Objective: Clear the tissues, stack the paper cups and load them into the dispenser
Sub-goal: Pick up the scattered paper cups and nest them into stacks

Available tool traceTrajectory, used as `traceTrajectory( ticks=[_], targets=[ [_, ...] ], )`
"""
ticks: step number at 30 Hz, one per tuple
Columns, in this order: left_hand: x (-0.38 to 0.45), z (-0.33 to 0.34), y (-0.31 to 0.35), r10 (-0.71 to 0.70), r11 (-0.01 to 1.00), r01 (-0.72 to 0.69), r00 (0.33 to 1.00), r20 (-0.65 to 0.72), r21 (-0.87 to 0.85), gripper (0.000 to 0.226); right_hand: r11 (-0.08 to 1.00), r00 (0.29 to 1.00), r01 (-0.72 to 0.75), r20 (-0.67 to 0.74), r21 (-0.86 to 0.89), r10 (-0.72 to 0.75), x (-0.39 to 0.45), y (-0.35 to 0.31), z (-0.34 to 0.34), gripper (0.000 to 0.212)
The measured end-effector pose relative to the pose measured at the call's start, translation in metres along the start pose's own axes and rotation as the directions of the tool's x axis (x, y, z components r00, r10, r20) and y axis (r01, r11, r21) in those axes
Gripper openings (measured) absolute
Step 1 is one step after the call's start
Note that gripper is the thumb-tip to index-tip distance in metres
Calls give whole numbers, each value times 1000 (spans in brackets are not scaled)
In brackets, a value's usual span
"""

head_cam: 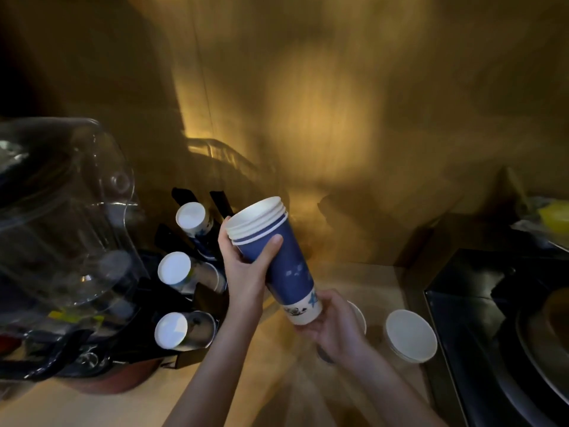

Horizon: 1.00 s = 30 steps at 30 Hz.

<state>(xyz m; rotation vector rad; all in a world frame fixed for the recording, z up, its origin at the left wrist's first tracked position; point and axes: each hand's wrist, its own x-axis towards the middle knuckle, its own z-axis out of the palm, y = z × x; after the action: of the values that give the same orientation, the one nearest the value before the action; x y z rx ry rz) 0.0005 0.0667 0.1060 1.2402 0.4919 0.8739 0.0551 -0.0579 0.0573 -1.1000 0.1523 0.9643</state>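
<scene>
A stack of blue and white paper cups (278, 255) is held tilted above the wooden counter, rims pointing up and left. My left hand (246, 266) grips it just below the rims. My right hand (334, 326) holds the white bottom end. To the left stands the black cup dispenser (187, 241), with three rows of cups (174, 268) lying in it, their white bases facing me. More white cups (411, 335) stand on the counter right of my right hand, and another is partly hidden behind that hand. No tissues are visible.
A clear plastic dome (70, 211) over dark items fills the left side. A black appliance (498, 318) with a round metal part stands at the right. Yellow things lie at the far right edge. A wooden wall closes the back.
</scene>
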Motion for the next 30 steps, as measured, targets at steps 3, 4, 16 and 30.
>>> traceTrajectory(
  ticks=[3,4,16,30],
  targets=[
    [4,2,2,36,986,-51,995,96,160,90,967,978,203,-16,-157,-208,4,-24,-2,14],
    [4,3,1,41,966,-73,990,134,246,97,921,955,286,-4,-263,-298,1,-37,0,16],
    [-24,39,1,15,810,-250,913,408,531,100,627,833,470,77,-621,-548,-32,-85,7,68],
    [-50,44,-33,-458,880,277,706,539,385,89,590,472,717,-364,-371,-803,-82,-124,-82,63]
  ],
)
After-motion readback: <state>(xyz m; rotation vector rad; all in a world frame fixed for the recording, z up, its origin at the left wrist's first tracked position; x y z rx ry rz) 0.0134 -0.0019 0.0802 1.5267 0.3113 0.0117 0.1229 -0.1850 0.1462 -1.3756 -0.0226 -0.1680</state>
